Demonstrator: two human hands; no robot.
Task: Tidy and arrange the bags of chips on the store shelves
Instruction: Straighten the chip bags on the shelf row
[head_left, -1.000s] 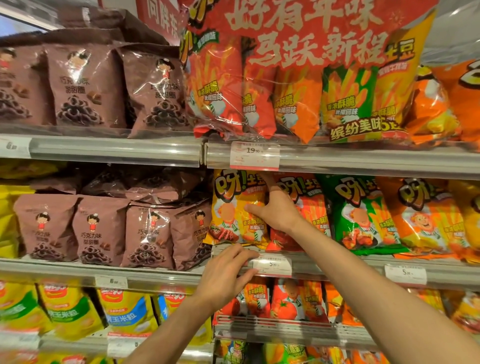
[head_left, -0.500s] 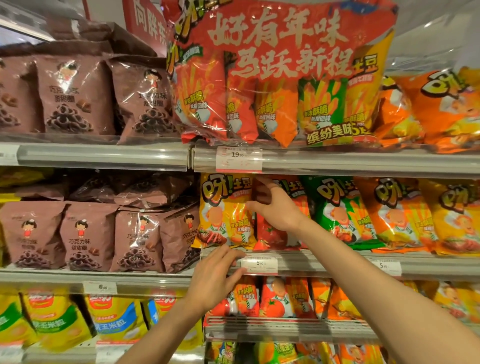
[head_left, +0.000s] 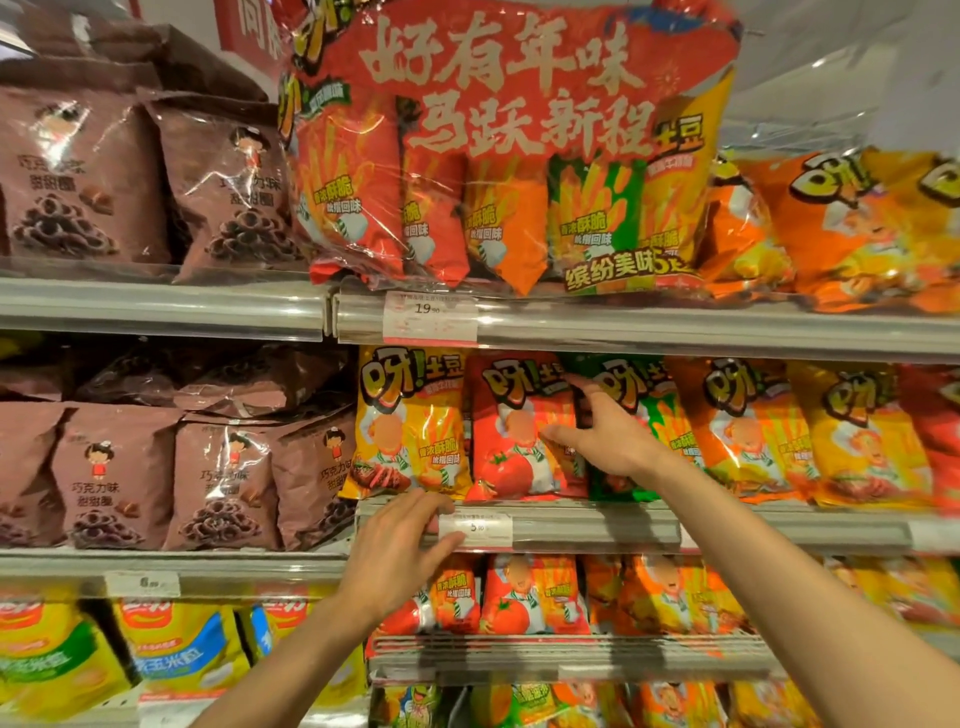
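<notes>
- Red glossy chip bag with tomato print (head_left: 511, 426): stood upright on the middle shelf, long axis vertical, face outward, bottom edge at the shelf lip.
- Yellow chip bag (head_left: 410, 421) touched its left edge; green chip bag (head_left: 644, 410) overlapped its right edge; no free room either side.
- Right hand (head_left: 608, 441): thumb on the red bag's face, fingers hooked behind its right edge, gripping it.
- Left hand (head_left: 395, 551): fingers straight, resting on the grey metal shelf rail (head_left: 597, 525) beside the white price label (head_left: 475, 527).
</notes>
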